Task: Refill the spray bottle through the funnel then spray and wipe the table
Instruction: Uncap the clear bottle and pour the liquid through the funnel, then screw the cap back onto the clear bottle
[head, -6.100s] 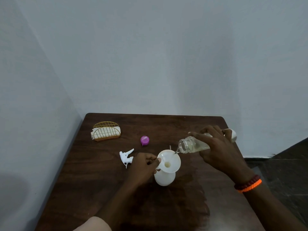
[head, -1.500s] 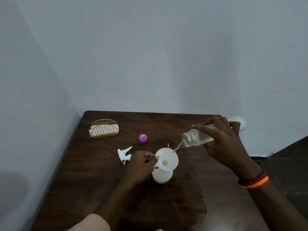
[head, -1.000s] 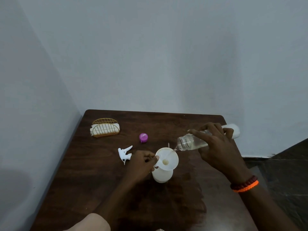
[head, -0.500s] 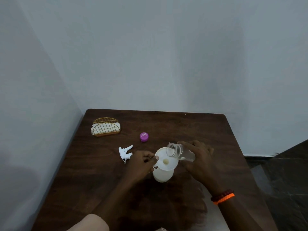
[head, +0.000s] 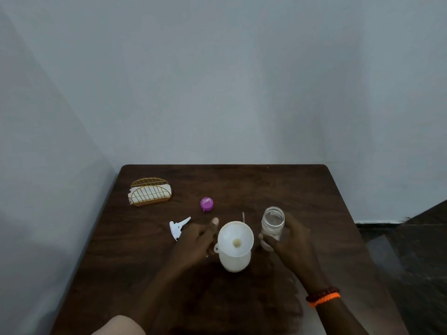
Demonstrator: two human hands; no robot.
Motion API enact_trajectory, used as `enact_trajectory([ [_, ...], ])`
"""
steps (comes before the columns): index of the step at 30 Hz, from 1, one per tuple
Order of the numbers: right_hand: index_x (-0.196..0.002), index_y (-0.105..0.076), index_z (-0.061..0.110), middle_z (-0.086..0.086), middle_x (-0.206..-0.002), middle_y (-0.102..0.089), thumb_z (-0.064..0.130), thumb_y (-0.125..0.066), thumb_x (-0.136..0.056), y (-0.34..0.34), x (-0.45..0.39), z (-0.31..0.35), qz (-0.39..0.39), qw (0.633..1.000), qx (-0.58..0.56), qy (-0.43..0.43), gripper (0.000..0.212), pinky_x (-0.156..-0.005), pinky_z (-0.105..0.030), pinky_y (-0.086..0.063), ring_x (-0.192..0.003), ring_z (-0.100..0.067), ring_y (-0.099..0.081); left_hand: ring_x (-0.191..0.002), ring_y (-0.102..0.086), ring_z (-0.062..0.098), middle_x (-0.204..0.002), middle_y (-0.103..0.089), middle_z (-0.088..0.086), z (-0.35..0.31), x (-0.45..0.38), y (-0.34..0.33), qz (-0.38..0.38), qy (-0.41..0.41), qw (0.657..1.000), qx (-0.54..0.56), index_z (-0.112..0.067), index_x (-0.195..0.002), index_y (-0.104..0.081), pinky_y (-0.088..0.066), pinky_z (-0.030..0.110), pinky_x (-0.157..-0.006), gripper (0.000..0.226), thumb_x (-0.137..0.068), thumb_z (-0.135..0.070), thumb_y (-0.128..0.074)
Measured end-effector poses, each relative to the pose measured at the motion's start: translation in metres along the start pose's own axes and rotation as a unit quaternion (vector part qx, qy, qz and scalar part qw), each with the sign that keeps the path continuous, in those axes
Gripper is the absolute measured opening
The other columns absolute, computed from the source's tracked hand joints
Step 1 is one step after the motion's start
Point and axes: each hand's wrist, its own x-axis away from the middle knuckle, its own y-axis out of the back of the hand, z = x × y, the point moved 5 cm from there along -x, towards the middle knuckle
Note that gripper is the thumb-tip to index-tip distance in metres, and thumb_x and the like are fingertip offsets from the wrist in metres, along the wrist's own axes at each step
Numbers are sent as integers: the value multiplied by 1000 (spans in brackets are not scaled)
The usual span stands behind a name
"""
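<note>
The white spray bottle [head: 235,262] stands mid-table with a white funnel [head: 235,238] seated in its neck. My left hand [head: 193,243] lies against the funnel's left side, thumb raised and fingers loosened. To the funnel's right, a clear refill bottle [head: 272,222] stands upright and uncapped, and my right hand [head: 287,243] is wrapped around it. The white spray trigger head [head: 178,227] lies on the table left of my left hand. I cannot see the bottle's fill level.
A pink cap [head: 206,204] lies behind the funnel. A gold wire holder with folded tissues [head: 151,195] sits at the back left. The dark wooden table [head: 302,189] stands in a wall corner; a wet sheen shows near its front edge.
My right hand tipped the clear bottle back from pouring and brought it down upright beside the funnel. My left hand loosened its pinch on the funnel's rim.
</note>
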Motion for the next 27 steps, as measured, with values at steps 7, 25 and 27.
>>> enact_trajectory([
  [7, -117, -67, 27, 24, -104, -69, 27, -95, -65, -6, -14, -12, 9, 999, -27, -43, 59, -80, 2, -43, -99, 19, -61, -83, -71, 11, -90, -75, -3, -1, -85, 17, -94, -52, 971, -216, -18, -100, -74, -54, 27, -74, 20, -92, -36, -67],
  [25, -112, -61, 50, 30, -106, -70, 35, -90, -68, -8, -39, -18, 12, 997, -57, -48, 55, -98, -28, -54, -107, 10, -63, -119, -58, 21, -133, -59, 6, -26, -165, -11, -27, -120, 934, -334, -16, -134, -55, -54, 37, -99, 62, -83, -42, -77],
  [27, -116, -61, 49, 32, -111, -69, 41, -88, -68, -6, -38, -16, 16, 998, -55, -38, 56, -103, -41, -52, -112, 6, -63, -100, -63, 7, -113, -66, -5, -71, -146, -14, -12, -197, 938, -286, -20, -123, -64, -57, 26, -88, 53, -79, -47, -79],
])
